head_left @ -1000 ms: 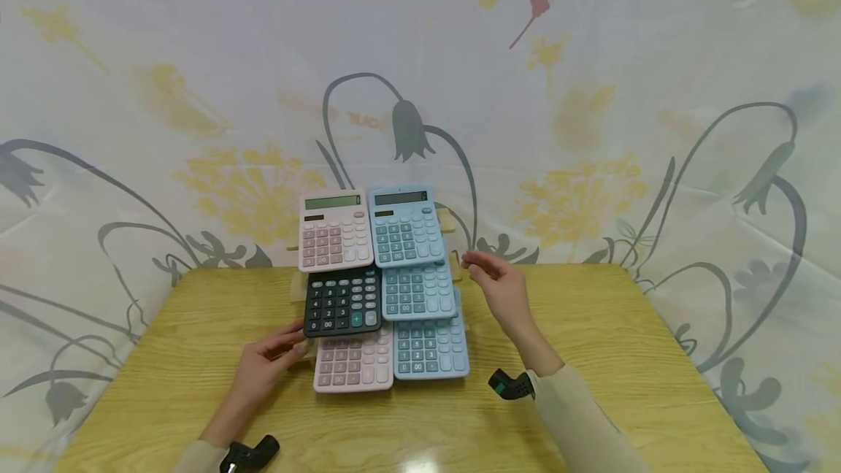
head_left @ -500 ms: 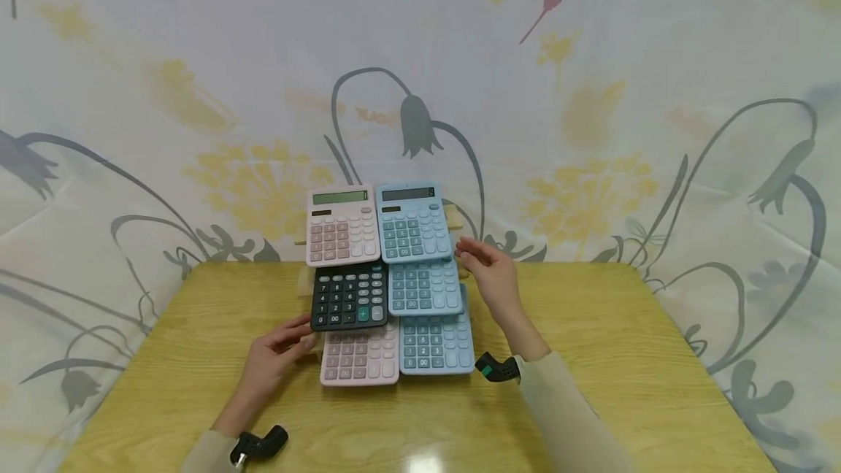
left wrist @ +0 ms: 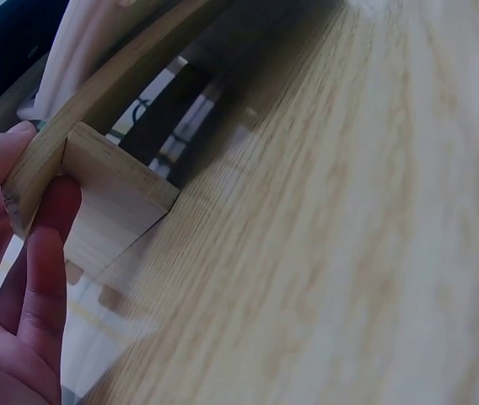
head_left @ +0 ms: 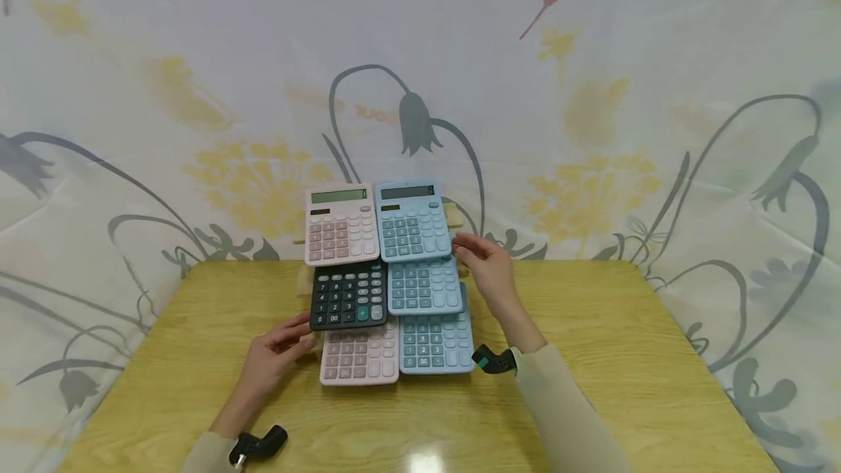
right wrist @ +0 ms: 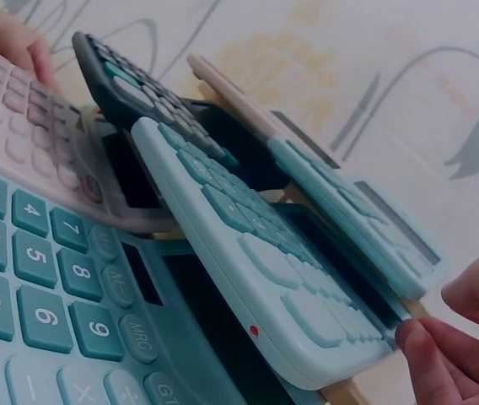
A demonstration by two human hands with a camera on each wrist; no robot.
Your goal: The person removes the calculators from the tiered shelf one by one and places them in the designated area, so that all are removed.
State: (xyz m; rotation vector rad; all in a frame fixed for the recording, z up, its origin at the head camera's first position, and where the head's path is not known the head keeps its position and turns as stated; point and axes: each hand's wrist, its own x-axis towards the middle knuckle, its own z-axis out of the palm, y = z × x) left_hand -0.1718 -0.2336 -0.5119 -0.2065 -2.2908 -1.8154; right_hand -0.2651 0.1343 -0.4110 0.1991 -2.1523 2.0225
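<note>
A wooden rack (left wrist: 117, 181) stands on the table and carries calculators in three tiers. Its left end is pinched between the thumb and fingers of my left hand (head_left: 266, 360), clearly in the left wrist view. My right hand (head_left: 496, 272) has its fingertips curled at the rack's right edge, beside the upper blue calculator (head_left: 412, 223); the contact is partly hidden. A pink calculator (head_left: 340, 225) shares the top tier. In the middle are a black calculator (head_left: 350, 298) and a blue calculator (right wrist: 256, 253). Below lie a pink calculator (head_left: 360, 356) and a blue calculator (head_left: 436, 349).
The wood-grain table (head_left: 578, 385) extends to both sides and in front of the rack. Behind it hangs a flower-patterned cloth (head_left: 591, 57). A black wrist camera (head_left: 259, 447) is on the left wrist, and another camera (head_left: 494, 360) is on the right.
My right hand has moved left and slightly up, closing on the rack's right edge. The left hand stays at the left end. The head view has shifted slightly; the calculators keep their arrangement.
</note>
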